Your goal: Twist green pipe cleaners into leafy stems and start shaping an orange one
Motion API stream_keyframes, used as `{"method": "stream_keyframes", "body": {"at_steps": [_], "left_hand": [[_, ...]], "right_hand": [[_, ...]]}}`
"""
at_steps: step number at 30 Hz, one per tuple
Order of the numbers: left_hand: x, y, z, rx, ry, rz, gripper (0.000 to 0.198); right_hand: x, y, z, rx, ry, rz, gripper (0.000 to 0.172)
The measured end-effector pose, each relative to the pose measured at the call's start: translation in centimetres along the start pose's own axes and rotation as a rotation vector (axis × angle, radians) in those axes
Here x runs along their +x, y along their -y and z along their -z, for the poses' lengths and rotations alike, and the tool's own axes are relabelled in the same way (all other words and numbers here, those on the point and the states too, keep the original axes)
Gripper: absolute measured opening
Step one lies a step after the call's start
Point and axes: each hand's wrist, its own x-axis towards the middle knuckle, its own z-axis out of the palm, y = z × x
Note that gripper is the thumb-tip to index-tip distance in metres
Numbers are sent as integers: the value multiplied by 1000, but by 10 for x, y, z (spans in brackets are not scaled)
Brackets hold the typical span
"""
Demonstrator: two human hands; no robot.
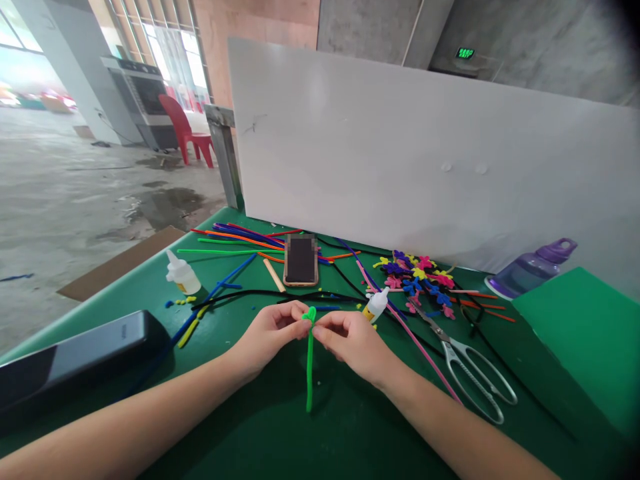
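Observation:
Both of my hands meet over the green table [260, 433], pinching the curled top of a green pipe cleaner [310, 363]. My left hand [273, 333] grips the loop from the left with closed fingers. My right hand [350, 343] pinches it from the right. The stem of the pipe cleaner hangs down toward me between my wrists. A small glue bottle [376, 304] lies just beyond my right hand.
Loose coloured pipe cleaners [240, 239] lie at the back beside a phone [301, 260]. A pile of small twisted shapes [417, 275], scissors [470, 370], a second glue bottle [183, 273], a purple bottle [533, 268], a dark case [75, 350] and a white board [425, 167] surround the work spot.

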Motion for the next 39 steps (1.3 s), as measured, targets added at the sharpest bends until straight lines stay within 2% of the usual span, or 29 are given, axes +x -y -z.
{"method": "stream_keyframes", "body": {"at_steps": [3, 7, 12, 20, 26, 39], "left_hand": [[0, 3, 0, -47, -43, 14, 23], [1, 3, -1, -85, -53, 46, 21], [0, 0, -5, -76, -12, 78, 21], [1, -2, -4, 60, -15, 102, 21], [2, -1, -2, 122, -37, 127, 23], [-2, -8, -7, 238, 48, 202, 20]], "right_hand": [[0, 0, 1, -237, -92, 145, 15], [-1, -3, 0, -423, -207, 286, 12], [-2, -13, -1, -600, -252, 446, 12], [1, -23, 0, -702, -229, 508, 13], [2, -30, 0, -727, -297, 591, 16], [0, -35, -3, -814, -276, 626, 19]]}}
